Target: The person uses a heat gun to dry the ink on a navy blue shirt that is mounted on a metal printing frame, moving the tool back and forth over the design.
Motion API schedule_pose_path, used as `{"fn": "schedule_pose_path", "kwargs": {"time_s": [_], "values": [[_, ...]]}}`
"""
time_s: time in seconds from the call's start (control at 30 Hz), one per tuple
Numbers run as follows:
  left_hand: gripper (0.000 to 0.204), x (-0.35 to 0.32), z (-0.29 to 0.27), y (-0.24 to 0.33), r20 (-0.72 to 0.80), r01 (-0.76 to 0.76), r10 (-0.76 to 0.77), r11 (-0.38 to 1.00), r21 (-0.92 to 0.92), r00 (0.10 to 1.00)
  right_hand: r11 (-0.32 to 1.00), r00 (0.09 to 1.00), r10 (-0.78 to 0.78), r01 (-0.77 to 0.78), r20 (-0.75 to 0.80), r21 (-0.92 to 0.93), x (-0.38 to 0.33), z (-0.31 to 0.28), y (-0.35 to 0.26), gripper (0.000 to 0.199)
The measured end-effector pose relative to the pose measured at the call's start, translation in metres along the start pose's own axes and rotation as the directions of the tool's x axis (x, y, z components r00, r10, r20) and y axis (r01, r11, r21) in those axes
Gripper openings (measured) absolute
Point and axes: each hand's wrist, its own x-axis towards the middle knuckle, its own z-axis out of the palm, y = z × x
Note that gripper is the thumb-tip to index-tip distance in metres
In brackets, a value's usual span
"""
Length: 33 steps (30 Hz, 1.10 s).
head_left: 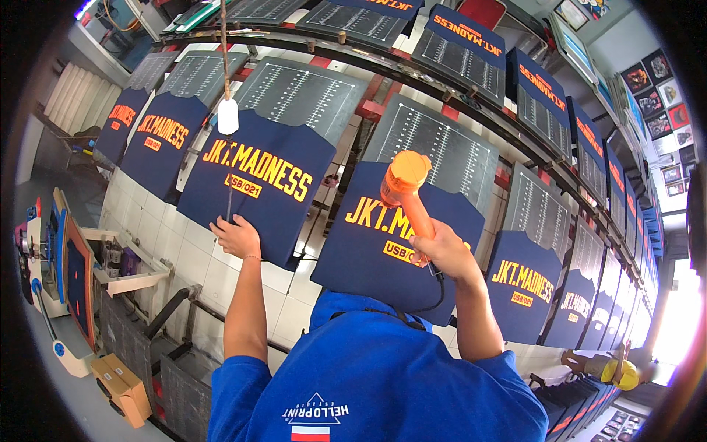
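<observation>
My right hand (448, 250) grips the handle of an orange hair dryer (406, 175), raised over a navy shirt piece (346, 258) with yellow-orange lettering. The dryer hides part of that print. A black cord (443, 291) hangs from the handle. Over the neighbouring navy piece (276, 214), my left hand (239, 237) reaches forward near its lower edge. Its bent fingers close on a thin dark cable (229, 184), which hangs below a white connector (228, 116). Both pieces lie on grey printing boards (302, 96) with white markings.
Matching boards with navy pieces (523, 283) run along both sides of a dark metal rail (383, 62). A cardboard box (121, 387) and a white-framed stand (136, 276) are at the left. Someone in yellow (622, 373) is at the far right.
</observation>
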Motion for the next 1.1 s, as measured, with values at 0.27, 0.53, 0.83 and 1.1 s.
{"fn": "schedule_pose_path", "kwargs": {"time_s": [0.27, 0.53, 0.83, 1.1], "values": [[0.051, 0.002, 0.005, -0.005, -0.013, -0.013, 0.013, 1.000, -0.003, 1.000, 1.000, 0.999, 0.025, -0.024, -0.033, 0.010, -0.005, 0.000, -0.001, 0.030], [0.052, 0.001, 0.006, -0.007, -0.020, -0.017, 0.017, 1.000, -0.001, 1.000, 0.996, 0.996, 0.083, -0.083, 0.016, 0.039, -0.016, -0.006, -0.007, 0.032], [0.053, 0.002, 0.006, -0.005, -0.009, -0.011, 0.011, 1.000, 0.001, 1.000, 0.991, 0.991, 0.134, -0.133, 0.022, -0.019, -0.037, 0.010, 0.000, 0.029], [0.052, 0.000, 0.003, -0.003, 0.003, -0.012, 0.012, 1.000, -0.003, 1.000, 0.991, 0.989, 0.137, -0.137, 0.060, 0.000, -0.041, 0.009, 0.003, 0.028]]}}
